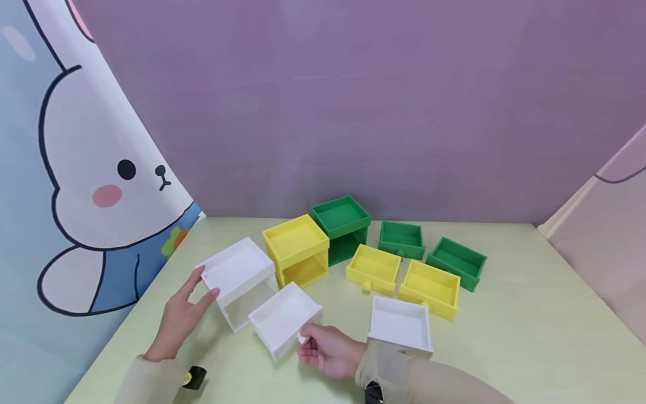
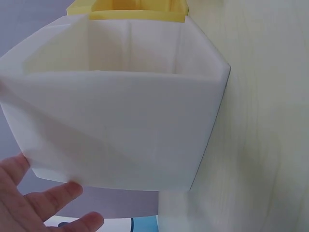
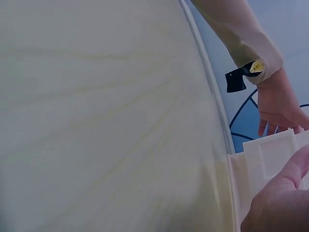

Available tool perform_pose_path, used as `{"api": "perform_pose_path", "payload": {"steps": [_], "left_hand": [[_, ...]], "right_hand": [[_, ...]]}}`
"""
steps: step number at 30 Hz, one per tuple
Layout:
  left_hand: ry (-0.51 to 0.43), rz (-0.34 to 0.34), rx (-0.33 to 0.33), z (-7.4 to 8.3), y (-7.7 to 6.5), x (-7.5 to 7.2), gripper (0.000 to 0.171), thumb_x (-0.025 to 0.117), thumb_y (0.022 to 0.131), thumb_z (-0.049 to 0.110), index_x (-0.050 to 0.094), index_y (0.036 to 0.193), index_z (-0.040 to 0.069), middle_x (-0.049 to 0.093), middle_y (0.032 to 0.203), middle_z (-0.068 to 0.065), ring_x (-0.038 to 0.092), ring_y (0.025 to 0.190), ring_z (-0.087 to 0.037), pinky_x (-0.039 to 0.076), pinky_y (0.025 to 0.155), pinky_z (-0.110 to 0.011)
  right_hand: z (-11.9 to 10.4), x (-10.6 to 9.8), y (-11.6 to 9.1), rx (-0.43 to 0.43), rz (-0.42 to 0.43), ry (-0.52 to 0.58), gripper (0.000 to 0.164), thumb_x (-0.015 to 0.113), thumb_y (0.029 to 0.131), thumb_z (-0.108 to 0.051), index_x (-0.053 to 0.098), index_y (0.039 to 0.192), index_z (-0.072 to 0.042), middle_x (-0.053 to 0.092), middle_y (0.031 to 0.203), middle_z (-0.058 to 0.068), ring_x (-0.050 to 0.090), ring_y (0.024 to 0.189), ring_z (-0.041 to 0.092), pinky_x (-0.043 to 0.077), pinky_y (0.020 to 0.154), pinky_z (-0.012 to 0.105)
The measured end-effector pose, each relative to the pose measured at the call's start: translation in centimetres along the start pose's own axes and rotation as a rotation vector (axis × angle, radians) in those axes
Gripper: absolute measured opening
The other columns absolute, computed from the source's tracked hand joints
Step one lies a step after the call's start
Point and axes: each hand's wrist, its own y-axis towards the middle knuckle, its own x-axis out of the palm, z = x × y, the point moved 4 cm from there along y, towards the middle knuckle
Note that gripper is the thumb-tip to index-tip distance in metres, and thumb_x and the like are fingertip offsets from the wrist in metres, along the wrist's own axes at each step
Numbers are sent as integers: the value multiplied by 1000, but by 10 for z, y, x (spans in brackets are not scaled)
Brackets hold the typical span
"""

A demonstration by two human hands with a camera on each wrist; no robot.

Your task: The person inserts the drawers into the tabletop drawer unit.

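Note:
In the head view a white drawer cabinet stands on the left with its front bay open. My left hand holds its left side, thumb at the front top corner and forefinger at the back corner. The left wrist view shows the cabinet's side panel with fingertips at its rear edge. My right hand pinches the small knob of a white drawer. The drawer is angled, its far corner close by the cabinet's open bay. A second white drawer lies partly behind the right sleeve.
A yellow cabinet and a green cabinet stand behind the white one, their bays open. To the right lie yellow drawers and green drawers. A purple backdrop rises at the table's far edge.

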Motion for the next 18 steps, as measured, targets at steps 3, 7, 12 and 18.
{"api": "perform_pose_path", "payload": {"steps": [3, 7, 12, 18], "left_hand": [[-12, -15, -10, 0, 0, 1, 78, 55, 97, 39, 11, 154, 10, 15, 155, -23, 15, 139, -47, 25, 104, -61], [-31, -17, -1, -1, 1, 1, 77, 56, 97, 36, 11, 154, 10, 16, 154, -24, 14, 139, -47, 24, 105, -61], [-32, 2, 11, -1, 2, -1, 76, 56, 97, 34, 11, 154, 11, 20, 152, -27, 15, 139, -48, 22, 105, -61], [-47, 36, 20, -3, 1, 1, 74, 57, 96, 30, 16, 153, 8, 24, 151, -28, 22, 136, -48, 24, 105, -61]], "right_hand": [[2, 4, 6, 1, -5, -1, 15, 47, 90, -8, 50, 76, -10, 51, 67, -3, 53, 56, 1, 46, 59, 9], [5, 9, 12, 0, -1, -2, 15, 47, 90, -7, 50, 76, -10, 51, 66, -2, 53, 56, 1, 46, 59, 10], [7, 15, 19, 3, -5, 1, 13, 48, 89, -6, 50, 77, -9, 51, 67, -1, 53, 57, 2, 47, 59, 11], [9, 18, 21, 9, 17, 4, 13, 48, 89, -5, 50, 77, -8, 52, 67, -1, 53, 57, 3, 48, 59, 11]]}}
